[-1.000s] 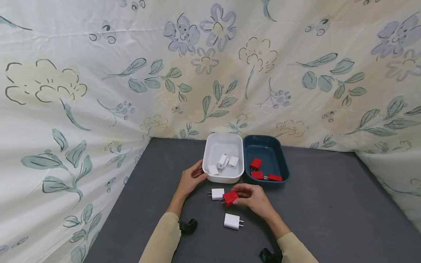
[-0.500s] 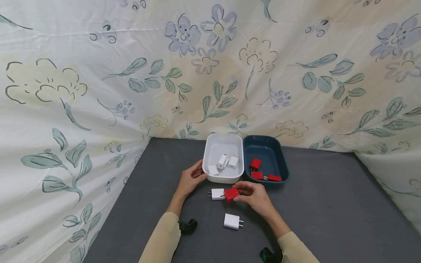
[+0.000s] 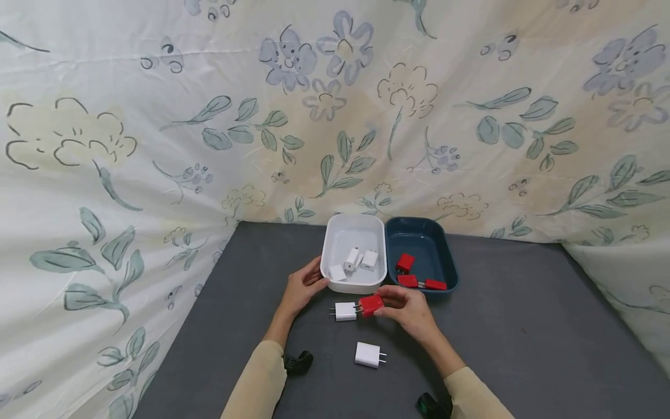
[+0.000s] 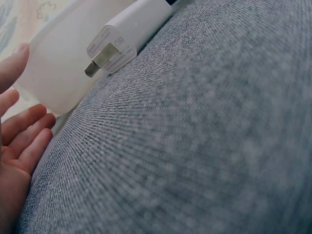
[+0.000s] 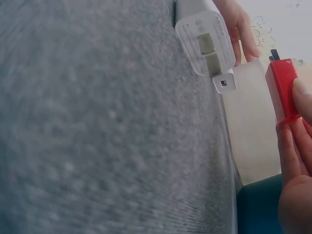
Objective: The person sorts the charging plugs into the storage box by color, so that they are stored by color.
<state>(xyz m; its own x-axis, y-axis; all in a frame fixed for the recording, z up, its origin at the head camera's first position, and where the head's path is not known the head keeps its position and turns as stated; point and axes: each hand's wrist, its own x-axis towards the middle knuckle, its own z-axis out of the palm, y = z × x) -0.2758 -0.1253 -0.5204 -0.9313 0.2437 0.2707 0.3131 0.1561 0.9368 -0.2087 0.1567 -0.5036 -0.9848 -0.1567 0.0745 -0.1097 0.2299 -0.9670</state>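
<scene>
Between thumb and fingers, my right hand (image 3: 409, 311) pinches a red wall charger (image 3: 371, 305), its prongs pointing left. It is held just in front of the bins, overlapping the end of a white wall charger (image 3: 345, 311) in the head view. In the right wrist view the red charger (image 5: 282, 90) shows edge-on, above the fingertips. My left hand (image 3: 303, 288) rests at the near left corner of the white bin (image 3: 353, 287); in the left wrist view its fingers (image 4: 34, 141) lie loosely extended against the wall. Another white charger (image 3: 368, 354) lies nearer to me.
Several white chargers (image 3: 369, 260) sit inside the white bin. Right beside it stands a dark blue bin (image 3: 451, 265) with red chargers (image 3: 405, 262) in it. Floral cloth (image 3: 335, 134) hangs behind the grey tabletop (image 3: 502, 326).
My right hand has moved slightly away from me with the red charger, which has turned a little and shifted right. My left hand stays at the white bin.
</scene>
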